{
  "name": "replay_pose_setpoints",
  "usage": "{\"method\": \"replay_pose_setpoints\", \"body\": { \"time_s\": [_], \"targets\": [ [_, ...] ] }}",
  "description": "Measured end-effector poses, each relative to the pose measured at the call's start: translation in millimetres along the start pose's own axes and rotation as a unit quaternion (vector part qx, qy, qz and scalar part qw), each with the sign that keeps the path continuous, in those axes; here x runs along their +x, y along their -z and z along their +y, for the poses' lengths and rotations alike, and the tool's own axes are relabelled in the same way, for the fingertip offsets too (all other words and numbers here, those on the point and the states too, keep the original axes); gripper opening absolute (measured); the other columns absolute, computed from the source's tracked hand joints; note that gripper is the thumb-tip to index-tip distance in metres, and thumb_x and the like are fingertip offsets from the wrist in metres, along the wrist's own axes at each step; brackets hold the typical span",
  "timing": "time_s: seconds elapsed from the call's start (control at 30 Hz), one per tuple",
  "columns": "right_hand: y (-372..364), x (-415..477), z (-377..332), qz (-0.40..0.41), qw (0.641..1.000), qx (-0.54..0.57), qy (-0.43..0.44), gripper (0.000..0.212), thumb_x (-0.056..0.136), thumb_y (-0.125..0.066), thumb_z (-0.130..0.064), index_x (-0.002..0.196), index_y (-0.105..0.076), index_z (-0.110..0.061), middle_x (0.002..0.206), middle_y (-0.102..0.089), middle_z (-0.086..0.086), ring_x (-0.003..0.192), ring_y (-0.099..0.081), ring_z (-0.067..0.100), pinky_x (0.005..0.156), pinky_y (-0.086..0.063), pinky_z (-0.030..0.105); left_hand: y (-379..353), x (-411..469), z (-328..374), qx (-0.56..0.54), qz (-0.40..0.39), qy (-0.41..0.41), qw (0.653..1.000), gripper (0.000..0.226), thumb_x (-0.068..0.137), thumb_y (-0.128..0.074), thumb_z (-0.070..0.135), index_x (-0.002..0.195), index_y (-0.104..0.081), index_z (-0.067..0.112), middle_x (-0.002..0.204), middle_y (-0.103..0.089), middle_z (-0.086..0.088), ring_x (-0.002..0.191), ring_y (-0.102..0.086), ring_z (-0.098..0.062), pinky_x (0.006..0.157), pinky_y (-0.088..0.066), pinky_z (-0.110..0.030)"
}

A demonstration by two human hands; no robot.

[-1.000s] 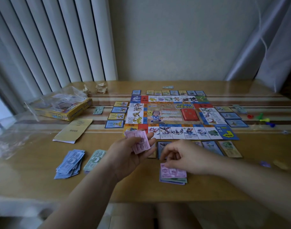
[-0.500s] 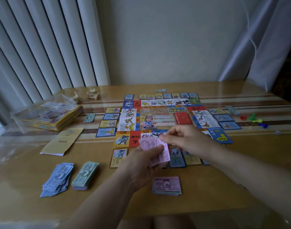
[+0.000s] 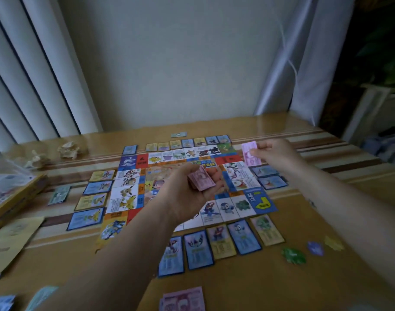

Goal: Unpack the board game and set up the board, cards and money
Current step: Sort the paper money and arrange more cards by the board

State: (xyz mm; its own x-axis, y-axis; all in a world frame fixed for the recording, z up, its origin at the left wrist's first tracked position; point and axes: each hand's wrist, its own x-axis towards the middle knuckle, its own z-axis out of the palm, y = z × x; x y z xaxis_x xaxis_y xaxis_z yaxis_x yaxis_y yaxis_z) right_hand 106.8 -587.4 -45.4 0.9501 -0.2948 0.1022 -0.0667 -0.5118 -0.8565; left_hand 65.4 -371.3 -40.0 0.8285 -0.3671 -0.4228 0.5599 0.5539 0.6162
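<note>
Holding a wad of pink money in my left hand, fingers curled round it above the middle of the board, I pinch one pink note in my right hand over the board's far right corner. My left arm hides part of the board's near side, and the print on the squares is too blurred to read. Another pink pile is cut off by the bottom edge, as are blurred blue notes and green notes at the lower left. The yellow box runs out of view on the left, under clear plastic. Cards lie in rows just beside the board's edges. The tabletop is glossy brown wood with pale stripes. White blinds, a plain wall and a pale curtain stand behind it.
</note>
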Motion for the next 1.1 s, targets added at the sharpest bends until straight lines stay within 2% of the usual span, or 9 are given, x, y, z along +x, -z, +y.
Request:
{"method": "replay_pose_setpoints", "body": {
  "time_s": [0.13, 0.2, 0.37, 0.47, 0.63, 0.73, 0.83, 0.97, 1.1],
  "targets": [
    [23.9, 54.0, 42.0, 0.066, 0.993, -0.087, -0.038, 0.023, 0.085, -0.067, -0.009, 0.105, -0.069, 0.003, 0.103, -0.068, 0.02, 0.083, -0.061, 0.021, 0.067, -0.043, 0.027, -13.0, 30.2, 3.6, 0.015, -0.009, 0.001, 1.0, 0.028, 0.1, -0.032, 0.002, 0.123, -0.043, -0.008, 0.116, -0.058, -0.023, 0.104, -0.057, -0.033, 0.088, -0.047, -0.041],
    [27.9, 72.3, 56.7, 0.079, 0.988, -0.128, -0.044, 0.006, 0.084, -0.068, -0.011, 0.089, -0.072, -0.01, 0.1, -0.07, 0.017, 0.087, -0.065, 0.03, 0.071, -0.05, 0.034, -18.3, 47.8, 2.2, 0.037, -0.011, 0.001, 0.999, 0.037, 0.099, -0.03, -0.003, 0.136, -0.037, -0.006, 0.124, -0.057, -0.022, 0.106, -0.057, -0.031, 0.085, -0.047, -0.039],
    [23.0, 98.2, 71.2, 0.088, 0.959, -0.259, -0.066, 0.026, 0.085, -0.067, -0.021, 0.064, -0.052, -0.024, 0.101, -0.068, 0.008, 0.095, -0.061, 0.03, 0.095, -0.043, 0.04, -21.6, 76.9, 4.7, 0.064, 0.003, -0.01, 0.998, 0.046, 0.099, -0.033, -0.006, 0.144, -0.028, 0.0, 0.117, -0.061, -0.02, 0.092, -0.063, -0.025, 0.064, -0.052, -0.037],
    [18.4, 106.5, 78.8, 0.077, 0.927, -0.357, -0.084, 0.006, 0.087, -0.064, -0.029, 0.09, -0.065, -0.024, 0.111, -0.066, 0.004, 0.109, -0.056, 0.028, 0.098, -0.035, 0.037, -20.1, 89.8, 8.6, 0.077, 0.007, -0.018, 0.997, 0.044, 0.098, -0.037, -0.004, 0.141, -0.032, -0.001, 0.097, -0.064, -0.016, 0.084, -0.063, -0.022, 0.064, -0.051, -0.035],
    [15.7, 103.9, 77.0, 0.116, 0.876, -0.467, -0.042, 0.034, 0.083, -0.068, -0.037, 0.113, -0.061, -0.021, 0.113, -0.063, 0.004, 0.11, -0.054, 0.027, 0.094, -0.034, 0.038, -13.0, 102.6, 16.7, 0.093, 0.004, -0.032, 0.995, 0.037, 0.095, -0.046, -0.003, 0.132, -0.046, -0.001, 0.093, -0.064, -0.014, 0.079, -0.062, -0.019, 0.056, -0.057, -0.026],
    [5.7, 103.4, 48.8, 0.127, 0.928, -0.351, 0.007, 0.034, 0.086, -0.063, -0.039, 0.115, -0.059, -0.021, 0.115, -0.063, 0.0, 0.106, -0.057, 0.022, 0.095, -0.042, 0.042, -7.6, 107.7, 24.4, 0.104, 0.027, -0.041, 0.993, 0.031, 0.091, -0.053, -0.001, 0.122, -0.052, -0.002, 0.09, -0.064, -0.013, 0.074, -0.062, -0.018, 0.05, -0.056, -0.022],
    [-19.0, 93.9, -4.7, -0.022, 0.988, -0.148, 0.044, 0.033, 0.092, -0.056, -0.04, 0.112, -0.062, -0.015, 0.109, -0.065, -0.003, 0.098, -0.06, 0.016, 0.086, -0.046, 0.029, -4.9, 109.1, 34.5, 0.108, 0.048, -0.057, 0.991, 0.014, 0.089, -0.057, 0.001, 0.103, -0.057, 0.0, 0.085, -0.064, -0.011, 0.071, -0.061, -0.017, 0.054, -0.057, -0.023],
    [-62.0, 75.2, -61.3, -0.24, 0.965, -0.1, 0.019, 0.038, 0.084, -0.062, -0.052, 0.094, -0.068, -0.016, 0.087, -0.066, -0.004, 0.07, -0.054, 0.011, 0.065, -0.04, 0.025, 0.8, 104.6, 52.3, 0.088, 0.063, -0.077, 0.991, 0.006, 0.09, -0.057, 0.002, 0.084, -0.058, 0.004, 0.068, -0.067, -0.008, 0.062, -0.062, -0.014, 0.053, -0.055, -0.021],
    [-103.5, 85.9, -73.4, -0.286, 0.957, -0.043, 0.03, 0.018, 0.084, -0.07, -0.029, 0.073, -0.062, -0.018, 0.065, -0.054, -0.006, 0.059, -0.046, 0.01, 0.056, -0.035, 0.025, 20.4, 104.7, 74.8, 0.067, 0.079, -0.093, 0.99, 0.01, 0.092, -0.055, 0.003, 0.083, -0.059, 0.003, 0.06, -0.066, -0.007, 0.05, -0.061, -0.01, 0.044, -0.051, -0.016]
  ]
}}
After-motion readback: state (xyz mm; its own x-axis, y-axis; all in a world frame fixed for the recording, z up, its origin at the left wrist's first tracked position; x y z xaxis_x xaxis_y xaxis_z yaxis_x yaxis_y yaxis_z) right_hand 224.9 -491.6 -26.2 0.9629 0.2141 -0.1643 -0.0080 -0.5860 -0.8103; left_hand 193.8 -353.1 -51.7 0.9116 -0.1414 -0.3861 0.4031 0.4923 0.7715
